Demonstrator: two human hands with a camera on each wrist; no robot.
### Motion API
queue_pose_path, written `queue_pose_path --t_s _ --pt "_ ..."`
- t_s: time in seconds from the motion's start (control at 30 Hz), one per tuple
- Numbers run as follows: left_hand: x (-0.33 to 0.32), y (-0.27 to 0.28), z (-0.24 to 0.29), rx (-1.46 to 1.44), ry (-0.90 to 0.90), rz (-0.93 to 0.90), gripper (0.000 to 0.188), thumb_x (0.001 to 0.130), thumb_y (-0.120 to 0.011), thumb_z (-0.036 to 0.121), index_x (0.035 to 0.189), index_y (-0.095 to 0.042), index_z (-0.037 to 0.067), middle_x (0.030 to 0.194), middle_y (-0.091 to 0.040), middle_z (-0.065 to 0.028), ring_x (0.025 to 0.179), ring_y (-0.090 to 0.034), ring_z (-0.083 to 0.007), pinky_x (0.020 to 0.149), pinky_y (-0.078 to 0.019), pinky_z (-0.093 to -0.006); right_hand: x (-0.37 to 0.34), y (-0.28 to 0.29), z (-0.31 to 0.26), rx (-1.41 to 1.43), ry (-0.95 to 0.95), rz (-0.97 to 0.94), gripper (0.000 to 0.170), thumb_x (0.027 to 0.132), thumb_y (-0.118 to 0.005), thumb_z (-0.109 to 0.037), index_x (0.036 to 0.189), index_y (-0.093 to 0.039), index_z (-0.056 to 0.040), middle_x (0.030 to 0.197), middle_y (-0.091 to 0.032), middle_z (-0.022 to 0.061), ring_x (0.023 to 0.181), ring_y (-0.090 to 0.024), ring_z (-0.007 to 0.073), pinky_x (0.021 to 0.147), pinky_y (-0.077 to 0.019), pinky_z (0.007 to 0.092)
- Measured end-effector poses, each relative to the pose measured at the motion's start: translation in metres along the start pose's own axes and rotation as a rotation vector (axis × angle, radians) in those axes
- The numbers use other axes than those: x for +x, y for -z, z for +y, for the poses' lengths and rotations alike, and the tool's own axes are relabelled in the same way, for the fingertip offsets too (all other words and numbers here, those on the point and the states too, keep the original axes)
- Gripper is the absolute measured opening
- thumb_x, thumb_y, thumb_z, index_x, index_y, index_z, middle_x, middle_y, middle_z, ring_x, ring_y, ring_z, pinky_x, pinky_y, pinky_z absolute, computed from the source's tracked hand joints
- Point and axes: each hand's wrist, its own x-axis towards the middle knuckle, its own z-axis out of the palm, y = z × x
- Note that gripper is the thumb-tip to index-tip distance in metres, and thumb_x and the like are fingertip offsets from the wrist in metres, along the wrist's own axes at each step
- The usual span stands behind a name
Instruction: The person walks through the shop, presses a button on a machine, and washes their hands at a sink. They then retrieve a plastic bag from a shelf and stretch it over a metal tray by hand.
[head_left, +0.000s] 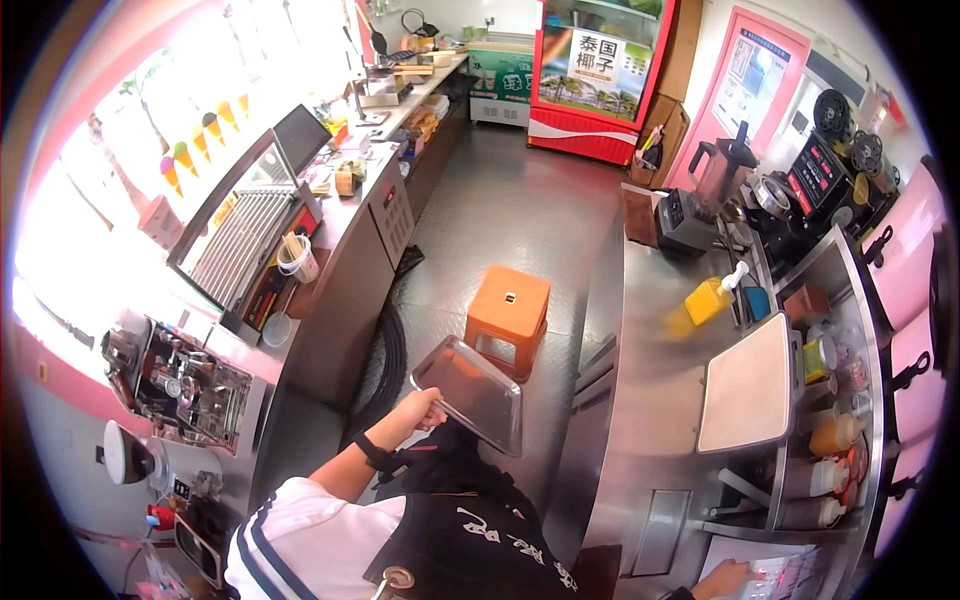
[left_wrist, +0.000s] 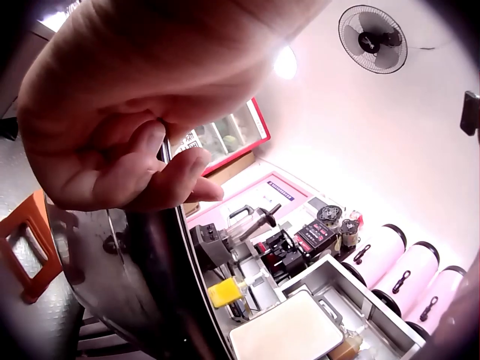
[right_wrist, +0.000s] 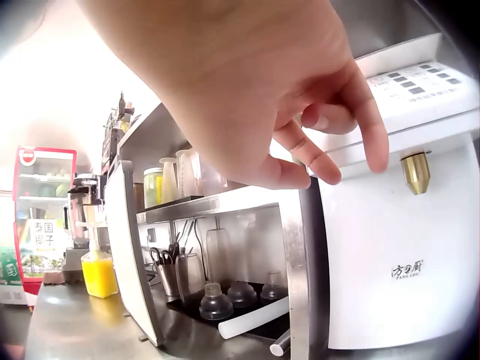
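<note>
Head: left hand (head_left: 418, 410) grips the tray (head_left: 478, 395) by its rim near the orange stool (head_left: 510, 298); left wrist: it looks stiff, light, perhaps slippery, best held at that edge; right wrist: right hand (right_wrist: 262, 97), grasping nothing, beside the white dispenser (right_wrist: 397, 240).

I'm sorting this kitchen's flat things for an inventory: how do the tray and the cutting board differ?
The tray is shiny grey, while the cutting board has a pale cream face with a grey edge. The left hand grips the tray by its edge; the cutting board stands on the counter, propped upright at the shelf. Both are roughly rectangular with rounded corners.
</note>
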Motion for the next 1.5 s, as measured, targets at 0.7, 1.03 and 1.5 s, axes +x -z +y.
queue_pose_path --t_s 0.7,1.03,1.5 --pt "0.044 0.105 0.058 -0.125 0.041 -0.016 0.034 0.082 -0.048 0.029 0.069 -0.06 0.001 0.059 -0.057 -0.0054 0.047 -0.044 -0.0104 0.047 -0.0352 -0.0236 -0.266 0.139 -0.33 0.961 0.671 -0.726 0.023 0.077 -0.063 -0.018 0.098 -0.062 -0.0081 0.092 -0.068 0.0126 0.088 -0.064 0.032 0.077 -0.0489 0.0413" --pt "0.067 0.177 0.084 -0.112 -0.062 0.143 0.029 0.084 -0.049 0.025 0.076 -0.06 -0.001 0.059 -0.059 -0.0092 0.044 -0.045 -0.0123 0.041 -0.0342 -0.0255 -0.342 0.221 -0.459 0.837 1.085 -0.859 0.028 0.079 -0.062 -0.023 0.105 -0.06 -0.0104 0.097 -0.067 0.0129 0.093 -0.062 0.0336 0.08 -0.0486 0.0413" --pt "0.13 0.134 0.111 0.176 0.056 -0.231 0.029 0.084 -0.048 0.032 0.07 -0.053 0.007 0.051 -0.054 -0.0066 0.038 -0.046 -0.014 0.037 -0.033 -0.0254 -0.38 0.2 -0.345 0.73 0.772 -0.903 0.03 0.081 -0.057 -0.023 0.108 -0.056 -0.009 0.09 -0.065 0.0187 0.086 -0.061 0.0374 0.074 -0.0484 0.0464"
